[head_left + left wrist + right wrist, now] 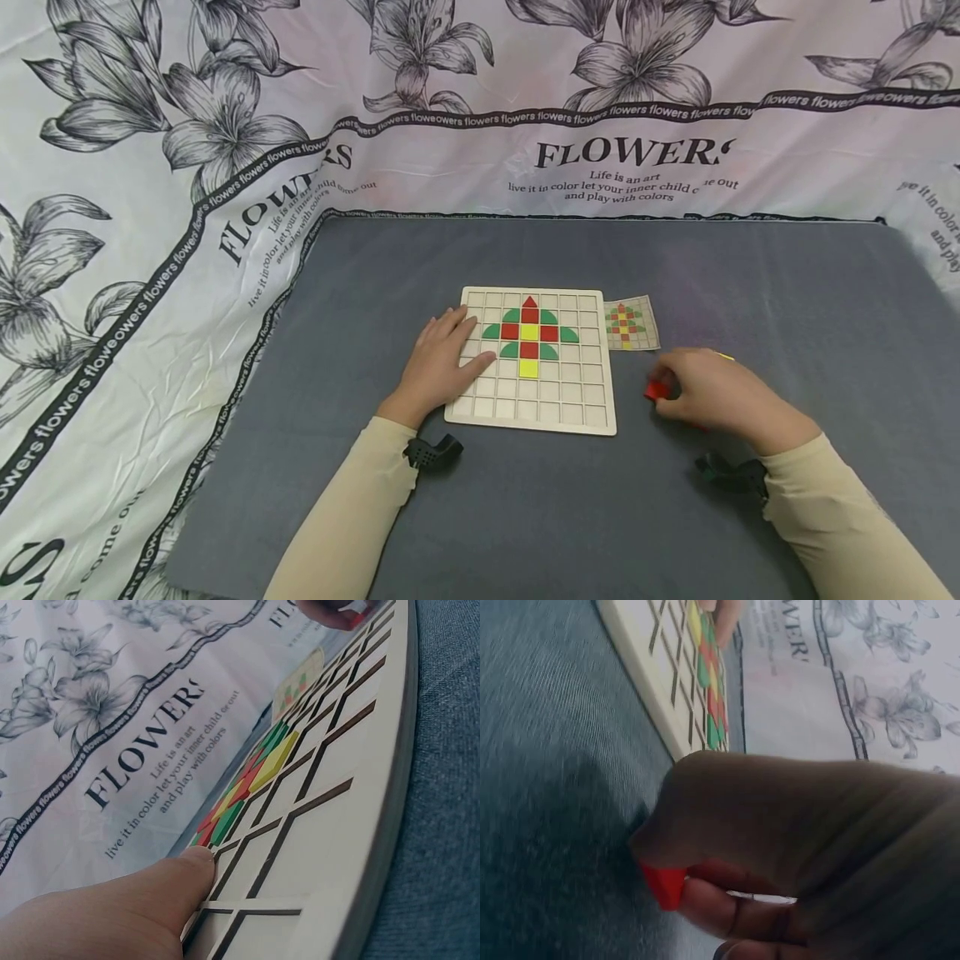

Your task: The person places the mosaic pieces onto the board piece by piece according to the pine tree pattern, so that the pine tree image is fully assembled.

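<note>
A pale gridded board [577, 408] lies on the dark cloth, bearing red, yellow and green tiles. They form a symmetrical figure with a red triangle [530, 303] on top and a yellow square [528, 368] at the bottom. My left hand [438, 367] rests over the board's left edge, its fingers extended and the thumb on the grid. To the right of the board, my right hand [716, 396] pinches a small red block [656, 391] between thumb and fingers. That red block [662, 886] is partly hidden in the right wrist view, so its full shape cannot be told.
A small pattern card [639, 315] with a similar coloured figure lies against the board's right side. A bit of yellow [725, 356] shows behind the right hand. Black wrist cameras sit on both wrists. White floral cloth [450, 167] hangs behind the table.
</note>
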Demonstrator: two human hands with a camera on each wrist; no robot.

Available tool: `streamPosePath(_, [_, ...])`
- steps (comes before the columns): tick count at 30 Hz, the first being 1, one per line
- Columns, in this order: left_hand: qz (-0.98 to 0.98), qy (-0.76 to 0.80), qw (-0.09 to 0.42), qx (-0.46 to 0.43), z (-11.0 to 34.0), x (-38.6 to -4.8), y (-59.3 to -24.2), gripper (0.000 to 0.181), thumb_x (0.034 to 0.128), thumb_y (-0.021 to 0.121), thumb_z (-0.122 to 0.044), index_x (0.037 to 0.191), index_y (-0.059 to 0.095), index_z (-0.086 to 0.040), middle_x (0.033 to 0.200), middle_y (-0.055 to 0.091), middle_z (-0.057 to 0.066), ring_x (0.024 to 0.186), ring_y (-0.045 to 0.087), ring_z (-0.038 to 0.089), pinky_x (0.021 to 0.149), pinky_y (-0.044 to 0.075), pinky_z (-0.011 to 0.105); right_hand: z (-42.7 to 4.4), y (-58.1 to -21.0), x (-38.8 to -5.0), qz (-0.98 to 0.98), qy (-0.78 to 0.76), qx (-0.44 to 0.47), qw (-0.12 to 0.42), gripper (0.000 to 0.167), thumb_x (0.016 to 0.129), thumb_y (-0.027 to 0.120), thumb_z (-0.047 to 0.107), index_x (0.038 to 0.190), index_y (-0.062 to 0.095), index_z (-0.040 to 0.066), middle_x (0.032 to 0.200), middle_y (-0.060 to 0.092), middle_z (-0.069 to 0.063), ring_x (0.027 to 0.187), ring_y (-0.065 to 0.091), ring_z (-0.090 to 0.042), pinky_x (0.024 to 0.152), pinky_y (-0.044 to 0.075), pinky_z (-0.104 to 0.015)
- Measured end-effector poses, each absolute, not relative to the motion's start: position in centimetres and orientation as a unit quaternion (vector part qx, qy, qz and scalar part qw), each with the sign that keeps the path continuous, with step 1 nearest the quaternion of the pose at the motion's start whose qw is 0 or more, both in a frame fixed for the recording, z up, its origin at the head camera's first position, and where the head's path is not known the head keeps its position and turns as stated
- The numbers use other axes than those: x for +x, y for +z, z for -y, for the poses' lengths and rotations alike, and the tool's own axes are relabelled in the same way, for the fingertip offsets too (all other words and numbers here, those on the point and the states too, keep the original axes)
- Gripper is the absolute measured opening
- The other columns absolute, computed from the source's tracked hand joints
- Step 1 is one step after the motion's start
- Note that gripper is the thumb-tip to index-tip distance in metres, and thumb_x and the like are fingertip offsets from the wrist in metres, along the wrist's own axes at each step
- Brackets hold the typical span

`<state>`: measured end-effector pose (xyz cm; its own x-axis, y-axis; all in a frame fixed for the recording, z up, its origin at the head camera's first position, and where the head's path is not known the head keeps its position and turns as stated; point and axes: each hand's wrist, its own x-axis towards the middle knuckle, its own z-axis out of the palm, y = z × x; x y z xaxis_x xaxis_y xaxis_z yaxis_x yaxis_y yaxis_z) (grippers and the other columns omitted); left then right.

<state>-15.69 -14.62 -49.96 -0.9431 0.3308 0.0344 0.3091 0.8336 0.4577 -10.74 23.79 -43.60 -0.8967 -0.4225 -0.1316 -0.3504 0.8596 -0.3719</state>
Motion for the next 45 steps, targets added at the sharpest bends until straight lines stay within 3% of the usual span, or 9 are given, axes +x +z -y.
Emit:
streamPosePath(5, [-0.957,0.235,0.026,0.166,14.6,-15.7,-49.7,0.075,0.1029,0.061,-0.054,0.161,0.044,-0.009,0.172,0.030,0.009,0.161,0.021,0.028,0.133,0.009,0.044,-22.5,-43.2,-10.9,-0.955,-0.184,-0.210,0.098,0.016,0.075,0.078,0.009,0.087,0.070,0.016,0.080,0.063,0.008,0.069,0.053,-0.010,0.062,0.048,-0.030])
streamPosePath(18, [-0.958,0.237,0.012,0.162,14.9,-15.8,-49.5,0.071,0.1020,0.062,-0.053,0.156,0.049,-0.009,0.169,0.035,0.010,0.160,0.024,0.030,0.133,0.013,0.047,-17.3,-42.7,-12.9,-0.952,-0.177,-0.235,0.088,0.018,0.078,0.081,0.016,0.093,0.072,0.014,0.083,0.064,0.006,0.071,0.052,-0.012,0.061,0.046,-0.031])
streamPosePath(38, [-0.959,0.235,0.015,0.158,14.3,-15.8,-49.6,0.070,0.1003,0.064,-0.055,0.152,0.054,-0.010,0.167,0.038,0.009,0.160,0.025,0.029,0.133,0.014,0.047,-10.8,-43.1,-14.5,-0.937,-0.173,-0.291,0.088,0.022,0.078,0.076,0.012,0.100,0.076,0.011,0.085,0.064,0.004,0.074,0.054,-0.015,0.063,0.046,-0.031])
streamPosePath(45, [-0.960,0.229,0.014,0.160,14.3,-15.7,-49.7,0.069,0.1007,0.064,-0.056,0.152,0.054,-0.011,0.168,0.038,0.009,0.160,0.025,0.028,0.133,0.014,0.047,-9.0,-43.5,-14.9,-0.928,-0.178,-0.314,0.091,0.017,0.081,0.076,0.011,0.097,0.075,0.013,0.085,0.064,0.002,0.075,0.054,-0.015,0.064,0.047,-0.032])
